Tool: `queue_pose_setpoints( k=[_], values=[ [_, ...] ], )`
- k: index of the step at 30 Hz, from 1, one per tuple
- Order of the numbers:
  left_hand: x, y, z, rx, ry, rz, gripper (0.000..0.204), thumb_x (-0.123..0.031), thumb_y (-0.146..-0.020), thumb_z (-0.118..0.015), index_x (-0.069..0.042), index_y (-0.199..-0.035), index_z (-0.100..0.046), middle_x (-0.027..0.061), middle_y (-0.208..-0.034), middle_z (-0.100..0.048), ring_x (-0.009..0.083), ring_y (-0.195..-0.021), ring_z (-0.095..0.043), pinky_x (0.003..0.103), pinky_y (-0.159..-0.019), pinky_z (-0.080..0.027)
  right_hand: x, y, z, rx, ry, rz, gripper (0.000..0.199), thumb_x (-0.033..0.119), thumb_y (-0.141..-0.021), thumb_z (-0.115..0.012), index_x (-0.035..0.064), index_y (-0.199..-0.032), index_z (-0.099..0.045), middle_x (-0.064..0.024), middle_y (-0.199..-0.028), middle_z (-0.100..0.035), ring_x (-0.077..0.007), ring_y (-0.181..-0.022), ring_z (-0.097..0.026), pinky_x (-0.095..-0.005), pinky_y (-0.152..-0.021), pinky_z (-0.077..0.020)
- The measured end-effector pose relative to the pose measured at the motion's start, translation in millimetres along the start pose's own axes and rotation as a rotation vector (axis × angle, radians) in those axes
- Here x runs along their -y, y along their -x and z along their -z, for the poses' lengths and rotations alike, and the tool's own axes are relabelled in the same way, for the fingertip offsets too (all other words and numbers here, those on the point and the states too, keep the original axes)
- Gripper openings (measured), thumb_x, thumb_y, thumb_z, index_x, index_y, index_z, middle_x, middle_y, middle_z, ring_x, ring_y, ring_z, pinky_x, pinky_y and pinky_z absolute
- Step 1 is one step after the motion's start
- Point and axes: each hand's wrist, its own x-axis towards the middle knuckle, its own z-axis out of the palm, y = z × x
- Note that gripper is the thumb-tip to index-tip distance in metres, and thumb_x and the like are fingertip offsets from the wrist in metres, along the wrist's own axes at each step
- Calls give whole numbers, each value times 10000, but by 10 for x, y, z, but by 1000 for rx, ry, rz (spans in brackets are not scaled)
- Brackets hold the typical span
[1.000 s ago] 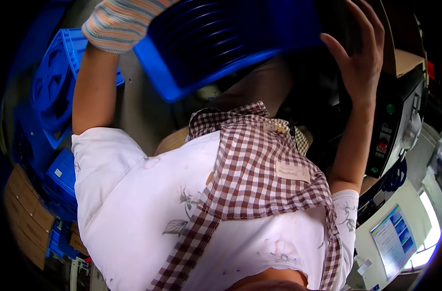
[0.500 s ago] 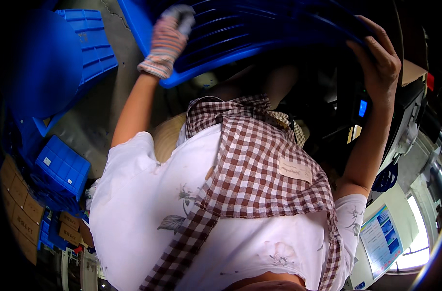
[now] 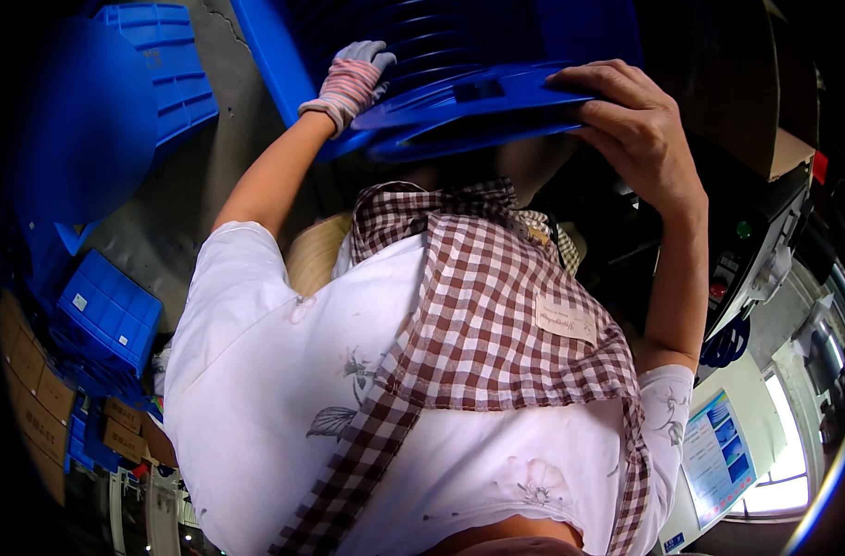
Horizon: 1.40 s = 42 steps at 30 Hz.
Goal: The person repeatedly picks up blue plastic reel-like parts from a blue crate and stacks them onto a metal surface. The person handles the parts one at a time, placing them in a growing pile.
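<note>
A blue plastic panel (image 3: 524, 109), long and thin with a dark slot in it, is tilted in front of me. My right hand (image 3: 631, 120), bare, grips its right end between thumb and fingers. My left hand (image 3: 350, 82) wears a striped glove with grey fingertips. Its fingers reach forward, thumb apart, just above the panel's left end, and I see nothing in them. Behind lies a larger blue plastic crate (image 3: 283, 69) with a ribbed, shadowed inside; the left wrist is close to its rim. Whether panel and crate are joined is unclear.
Blue crates (image 3: 167, 69) stand to the left, with another blue crate (image 3: 112, 310) lower down. Cardboard boxes (image 3: 42, 408) are stacked at the lower left. On the right is a dark machine (image 3: 742, 255) with green and red buttons, beside an open carton (image 3: 788, 153).
My right hand has come left and slightly down, bringing the blue panel's end inward. My left hand has shifted a little right and down and is no longer blurred.
</note>
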Motion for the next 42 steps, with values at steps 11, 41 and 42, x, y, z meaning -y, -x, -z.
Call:
queue_pose_setpoints(
  k=[11,41,42],
  values=[
    [279,-121,125,108,484,140,225,-50,-846,-630,-93,-1064,-601,148,-1158,-607,366,-1060,-575,390,-898,-485,84,-157,-2128,-70,-197,-102,186,210,-883,-598,144,-1021,-705,-72,-1184,-635,-285,-1133,-561,-408,-922,-469],
    [-2,-180,-71,515,212,283,225,-154,-882,-540,-79,-1086,-598,210,-1034,-657,380,-959,-635,463,-833,-505,238,967,-1496,-405,-680,-908,205,38,-893,-599,42,-1084,-675,-90,-957,-671,-184,-870,-657,-272,-769,-500],
    [130,-44,-133,490,165,283,201,-130,-868,-544,-80,-1054,-603,206,-1030,-657,390,-979,-626,473,-825,-509,270,1050,-1498,-417,-666,-927,204,42,-895,-597,42,-1084,-676,-90,-960,-673,-184,-876,-659,-272,-773,-502]
  ],
)
